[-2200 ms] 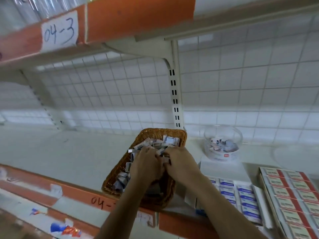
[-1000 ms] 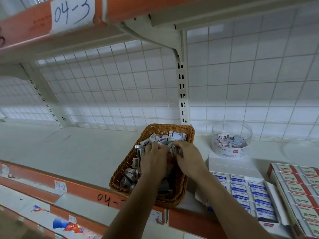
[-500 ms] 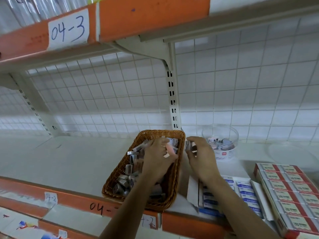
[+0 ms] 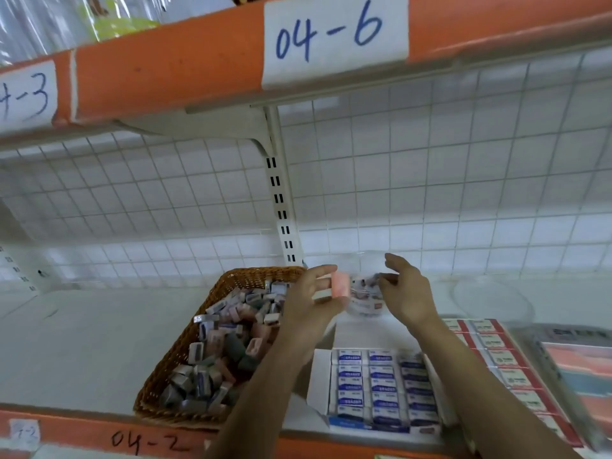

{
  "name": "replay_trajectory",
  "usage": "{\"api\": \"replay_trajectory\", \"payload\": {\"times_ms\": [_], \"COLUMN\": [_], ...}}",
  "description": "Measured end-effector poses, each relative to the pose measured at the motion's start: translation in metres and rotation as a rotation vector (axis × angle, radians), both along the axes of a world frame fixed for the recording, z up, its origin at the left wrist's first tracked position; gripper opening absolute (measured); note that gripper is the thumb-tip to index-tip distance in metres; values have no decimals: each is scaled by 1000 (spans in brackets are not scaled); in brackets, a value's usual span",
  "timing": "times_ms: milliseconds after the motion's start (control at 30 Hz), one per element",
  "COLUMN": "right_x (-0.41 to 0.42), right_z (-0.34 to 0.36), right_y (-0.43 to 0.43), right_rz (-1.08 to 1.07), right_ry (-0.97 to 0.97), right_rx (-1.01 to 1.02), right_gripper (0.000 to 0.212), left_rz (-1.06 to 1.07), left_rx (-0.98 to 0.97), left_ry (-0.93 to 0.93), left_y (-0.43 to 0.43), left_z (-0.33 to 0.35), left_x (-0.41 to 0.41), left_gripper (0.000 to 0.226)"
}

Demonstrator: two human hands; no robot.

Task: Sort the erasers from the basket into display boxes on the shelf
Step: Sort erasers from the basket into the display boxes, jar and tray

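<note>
Head camera, looking down at a white shop shelf (image 4: 82, 342) backed by a wire grid. The left hand (image 4: 311, 296) pinches a pink eraser (image 4: 341, 285) between thumb and fingers. It is lifted past the far right corner of a wicker basket (image 4: 172, 366), just in front of a clear round tub (image 4: 364, 308) that has a few small erasers inside. The right hand (image 4: 405, 294) hovers at the tub's other side, its fingers apart and loosely curved, with nothing plainly held. The hands are near each other but not touching. The basket holds a heap of mixed erasers (image 4: 231, 342), so much sorting seems left. To do this step well, the pink eraser should probably go right over the tub's mouth and be let go low so it cannot bounce out, while the right hand steadies the tub. To the right lie a display box of blue-and-white erasers (image 4: 381, 389) and a box of red-and-white ones (image 4: 496, 362); their print is too blurred to read. Handwritten labels read "04-6" (image 4: 334, 38) overhead, "04-2" (image 4: 149, 440) on the near shelf edge, and a cut-off "4-3" (image 4: 26, 97) at upper left.
</note>
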State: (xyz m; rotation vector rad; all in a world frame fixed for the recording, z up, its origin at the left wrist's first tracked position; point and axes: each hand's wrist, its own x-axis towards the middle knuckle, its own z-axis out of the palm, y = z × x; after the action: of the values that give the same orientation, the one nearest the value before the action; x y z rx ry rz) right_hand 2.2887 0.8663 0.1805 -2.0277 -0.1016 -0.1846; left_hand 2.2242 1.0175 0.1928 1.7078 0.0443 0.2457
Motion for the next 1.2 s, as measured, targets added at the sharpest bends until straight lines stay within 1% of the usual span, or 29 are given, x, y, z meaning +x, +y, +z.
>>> {"api": "replay_trajectory", "payload": {"times_ms": [100,167,267,333,467,633,700,767,800,900,967,1000,1100,1200], "right_x": [-6,-13,-26,-31,-41,-52,-58,-66,-69,-75,-78,-78,-81,-83], "right_z": [-3,-4,-3,-4,-8,-15,-16,-16,-16,-15,-16,-17,-20,-23], "right_y": [-11,-20,-36,-50,-83,-126,-143,-158,-167,-193,-210,-218,-240,-256], "right_rz": [9,42,111,118,75,6,-38,-65,-86,-168,-189,-208,-274,-293], "right_ry": [-72,-106,-160,-168,-170,-155,-142,-123,-140,-167,-139,-132,-98,4], "right_rx": [-7,46,81,94,155,149,143,155,130,-89,-169,-197,-312,-364], "right_gripper": [38,36,43,46,53,48,50,46,42,35,32,32,33,35], "left_rz": [-30,-37,-63,-55,-114,-195,-229,-263,-274,-305,-337,-349,-375,-402], "left_rx": [11,-14,-56,-59,-35,-32,14,68,82,107,189,273,614,913], "left_ry": [-3,5,-1,17,32,28,22,16,16,31,9,-23,-163,-222], "left_y": [-15,-26,-45,-60,-91,-136,-153,-169,-177,-201,-214,-219,-232,-242], "left_z": [-1,-2,-5,-7,-7,-10,-13,-15,-17,-19,-20,-21,-27,-35], "left_x": [4,8,15,20,24,25,26,28,28,28,28,27,26,24], "left_gripper": [54,54,48,42,31,21,18,18,19,16,14,14,20,30]}}
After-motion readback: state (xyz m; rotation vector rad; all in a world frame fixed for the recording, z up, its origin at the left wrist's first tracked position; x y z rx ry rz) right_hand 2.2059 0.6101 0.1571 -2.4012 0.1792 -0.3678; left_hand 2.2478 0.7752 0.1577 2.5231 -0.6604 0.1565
